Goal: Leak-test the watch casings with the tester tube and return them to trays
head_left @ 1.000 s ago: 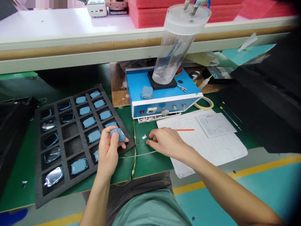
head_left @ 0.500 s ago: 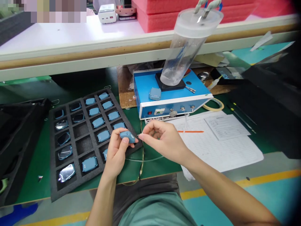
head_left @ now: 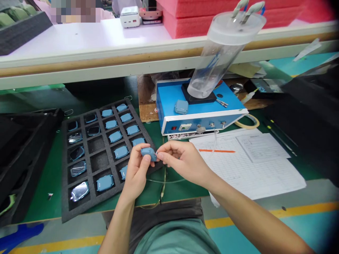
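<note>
My left hand [head_left: 137, 173] is closed around a blue smartwatch case [head_left: 147, 152], holding it edge-up between thumb and fingers. The thumb and index finger of my right hand [head_left: 180, 157] pinch together at the case's right end. Something tiny and whitish shows at those fingertips, too small to name. Just left of my hands lies a black foam tray [head_left: 66, 211] with blue watch cases in its compartments. Some show a blue back, such as one case [head_left: 105, 182]; others show a dark or film-covered screen, like the watch [head_left: 79, 191] in the near corner.
A blue control box [head_left: 169, 98] stands behind my hands, with a clear cylinder [head_left: 217, 67] and another blue case [head_left: 181, 107] on top. Papers [head_left: 267, 173] and an orange stick [head_left: 217, 151] lie at right. A thin clear tube [head_left: 169, 181] crosses the green bench below my hands.
My right fingertips have moved in to meet the end of the watch case, closing the small gap seen before. The whole view has shifted slightly, so the surroundings appear further right.
</note>
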Tool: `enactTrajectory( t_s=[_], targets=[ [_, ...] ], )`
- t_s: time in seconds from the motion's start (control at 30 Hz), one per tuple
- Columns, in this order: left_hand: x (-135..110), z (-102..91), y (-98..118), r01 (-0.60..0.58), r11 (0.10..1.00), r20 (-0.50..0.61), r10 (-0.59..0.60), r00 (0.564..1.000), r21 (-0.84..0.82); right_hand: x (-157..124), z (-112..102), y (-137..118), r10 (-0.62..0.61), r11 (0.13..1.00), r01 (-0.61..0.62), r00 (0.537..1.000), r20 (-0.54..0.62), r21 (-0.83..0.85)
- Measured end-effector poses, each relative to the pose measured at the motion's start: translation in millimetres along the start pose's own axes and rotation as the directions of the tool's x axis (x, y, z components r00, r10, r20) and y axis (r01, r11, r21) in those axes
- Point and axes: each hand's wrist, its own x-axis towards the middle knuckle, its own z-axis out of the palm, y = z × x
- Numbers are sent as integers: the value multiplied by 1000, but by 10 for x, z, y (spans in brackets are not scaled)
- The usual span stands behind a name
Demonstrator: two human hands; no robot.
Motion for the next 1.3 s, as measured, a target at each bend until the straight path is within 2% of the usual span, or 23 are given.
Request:
enactTrajectory(
  t_s=[0.13, 0.23, 0.4, 0.6, 0.7, 0.73, 0.77, 0.8, 0.83, 0.87, 0.9, 0.93, 0.97, 1.0, 1.03, 1.07, 1.1, 1.17, 1.3],
  targets=[
    [-22, 3, -12, 22, 999, 16, -22, 1000, -26, 77, 3, 46, 51, 995, -57, 996, 74, 79],
    [-49, 23, -15, 33, 999, -29, -33, 999, 4, 133, 64, 106, 74, 990, -83, 994, 86, 116],
    [-78, 44, -51, 45, 996, -111, -36, 993, 72, 184, 166, 92, 128, 988, -137, 984, 123, 73],
    [-81, -20, -130, 12, 1000, -73, -13, 997, -7, 308, 207, 37, 174, 984, -178, 960, 221, 1],
    [-82, -19, -121, -14, 996, -81, 7, 997, -92, 254, 208, -13, 160, 987, -163, 953, 257, -10],
    [-85, -11, -116, -27, 995, -101, 17, 995, -99, 190, 179, -31, 126, 992, -125, 967, 221, -18],
    [-89, 1, -113, -42, 995, -131, 31, 991, -85, 103, 126, -42, 71, 997, -67, 989, 128, -30],
    [-95, 16, -113, -58, 997, -163, 48, 985, -55, -3, 44, -40, -6, 999, 4, 1000, -29, -51],
    [-101, 33, -119, -74, 997, -197, 69, 978, -18, -121, -64, -22, -99, 993, 81, 964, -247, -83],
    [-107, 53, -129, -87, 996, -226, 89, 970, 19, -241, -194, 14, -195, 980, 151, 850, -490, -128],
    [-112, 74, -142, -97, 994, -244, 107, 964, 51, -355, -334, 68, -252, 968, 187, 670, -699, -170],
    [-115, 96, -157, -103, 992, -254, 119, 960, 77, -456, -470, 136, -234, 969, 194, 523, -820, -152],
    [-116, 119, -169, -101, 990, -260, 123, 958, 97, -542, -589, 211, -116, 986, 163, 507, -854, -37],
    [-115, 139, -175, -92, 989, -266, 120, 956, 114, -612, -679, 286, 62, 987, 86, 574, -817, 136],
    [-110, 155, -174, -81, 989, -277, 113, 954, 124, -666, -733, 353, 250, 950, -27, 663, -706, 311],
    [-102, 164, -162, -68, 990, -292, 101, 951, 122, -706, -749, 405, 403, 880, -150, 737, -543, 450],
    [-91, 166, -138, -55, 993, -308, 83, 948, 100, -735, -732, 435, 494, 806, -247, 781, -382, 537],
    [-62, 139, -58, -29, 1000, -328, 28, 944, 0, -764, -628, 428, 509, 723, -305, 842, -180, 620],
    [-23, 20, 179, -30, 968, -372, -67, 926, -249, -709, -321, 252, 295, 742, -212, 955, -25, 636]
  ],
)
